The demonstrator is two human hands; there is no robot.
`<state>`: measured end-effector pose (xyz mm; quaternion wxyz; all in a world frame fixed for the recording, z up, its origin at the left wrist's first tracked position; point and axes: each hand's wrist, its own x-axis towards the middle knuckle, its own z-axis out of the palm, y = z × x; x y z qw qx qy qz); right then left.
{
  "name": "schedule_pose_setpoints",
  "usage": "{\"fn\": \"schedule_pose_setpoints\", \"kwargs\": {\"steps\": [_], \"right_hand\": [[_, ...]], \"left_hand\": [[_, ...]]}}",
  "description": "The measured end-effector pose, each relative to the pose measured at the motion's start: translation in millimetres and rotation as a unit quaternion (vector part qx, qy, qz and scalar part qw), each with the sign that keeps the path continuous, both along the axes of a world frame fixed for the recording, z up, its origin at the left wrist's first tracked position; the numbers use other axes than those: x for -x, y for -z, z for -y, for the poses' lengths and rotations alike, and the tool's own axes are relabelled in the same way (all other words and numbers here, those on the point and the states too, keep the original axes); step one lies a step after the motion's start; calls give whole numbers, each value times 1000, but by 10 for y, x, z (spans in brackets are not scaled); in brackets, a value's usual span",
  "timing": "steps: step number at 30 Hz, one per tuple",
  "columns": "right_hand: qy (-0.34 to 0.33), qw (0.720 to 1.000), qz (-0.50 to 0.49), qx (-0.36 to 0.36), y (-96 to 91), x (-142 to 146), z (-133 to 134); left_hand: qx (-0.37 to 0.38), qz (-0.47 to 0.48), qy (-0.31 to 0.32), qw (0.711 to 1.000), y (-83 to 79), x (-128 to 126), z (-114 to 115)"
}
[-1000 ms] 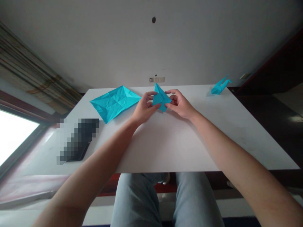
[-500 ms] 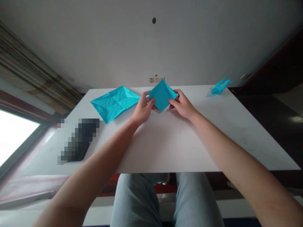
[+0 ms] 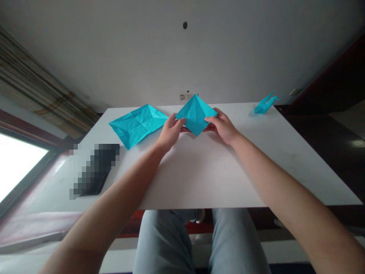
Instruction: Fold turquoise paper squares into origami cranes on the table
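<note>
A folded turquoise paper piece point(image 3: 195, 113), diamond-shaped, is held up just above the far middle of the white table point(image 3: 199, 171). My left hand point(image 3: 170, 133) pinches its left corner and my right hand point(image 3: 223, 126) pinches its right corner. Both hands' fingers are closed on the paper, and the lower tip of the diamond points down toward the tabletop.
A creased, unfolded turquoise sheet point(image 3: 137, 123) lies flat at the far left of the table. A finished turquoise origami figure point(image 3: 265, 104) stands at the far right corner. A dark, blurred-out object point(image 3: 92, 170) sits near the left edge. My knees show below the near edge.
The folded paper has been opened out from a narrow, upright shape into a wider diamond. My hands have drawn apart to its left and right corners.
</note>
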<state>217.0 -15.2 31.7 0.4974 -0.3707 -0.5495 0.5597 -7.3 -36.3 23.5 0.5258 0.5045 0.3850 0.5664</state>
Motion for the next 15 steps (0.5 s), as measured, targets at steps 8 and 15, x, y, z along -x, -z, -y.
{"fn": "schedule_pose_setpoints", "kwargs": {"steps": [8,15], "right_hand": [[6,999,-30,26,-8,-5,12],[20,1000,-9,-7,58,-17,-37]], "left_hand": [[52,58,39,996,-54,13,64],[41,56,50,996,-11,48,10]]}}
